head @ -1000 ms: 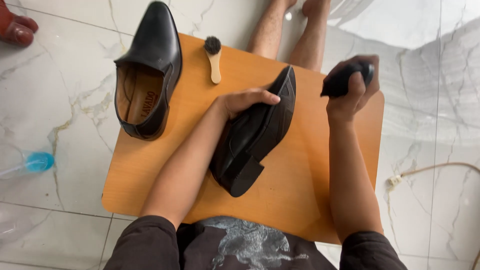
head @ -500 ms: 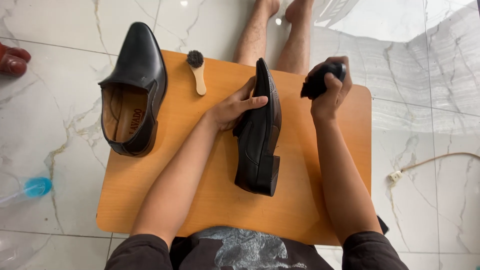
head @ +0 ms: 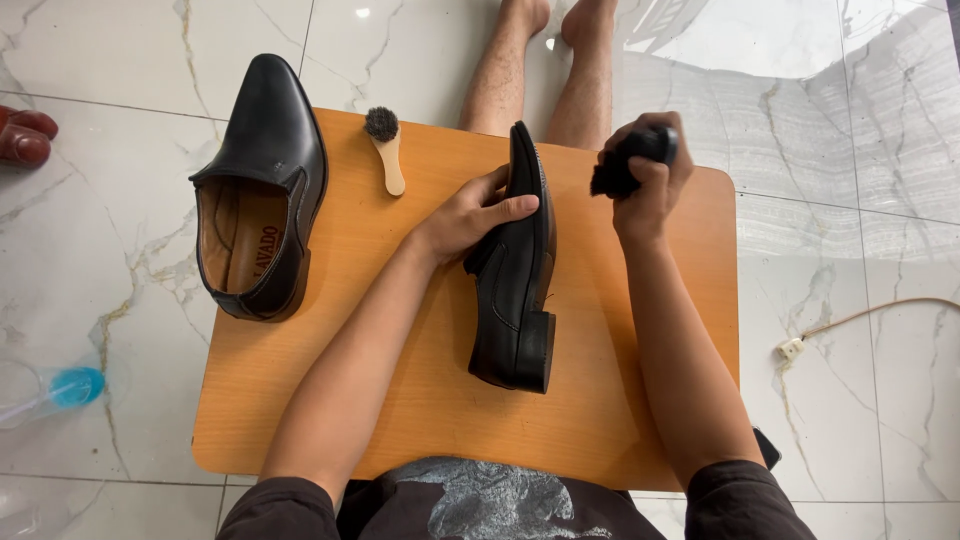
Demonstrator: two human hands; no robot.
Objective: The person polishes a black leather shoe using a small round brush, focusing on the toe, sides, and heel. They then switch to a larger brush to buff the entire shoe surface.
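Observation:
A black leather shoe [head: 515,290] stands on its side in the middle of an orange wooden board [head: 400,400], sole facing right. My left hand [head: 470,215] grips its upper near the opening. My right hand [head: 645,175] hovers just right of the toe, closed around a black shoe brush [head: 622,165]. The matching black shoe [head: 262,190] lies upright at the board's left edge, its tan lining showing. A small wooden-handled brush [head: 386,145] rests on the board near the far edge.
The board sits over my lap on a white marble floor [head: 850,200]. My bare legs [head: 545,70] stretch ahead. A red shoe [head: 25,135] lies far left, a clear bottle with a blue cap [head: 60,390] lower left, a white cable with plug [head: 860,320] right.
My left hand has turned the held shoe from a slant to straight up on its side. My right hand with the brush stays beside the toe.

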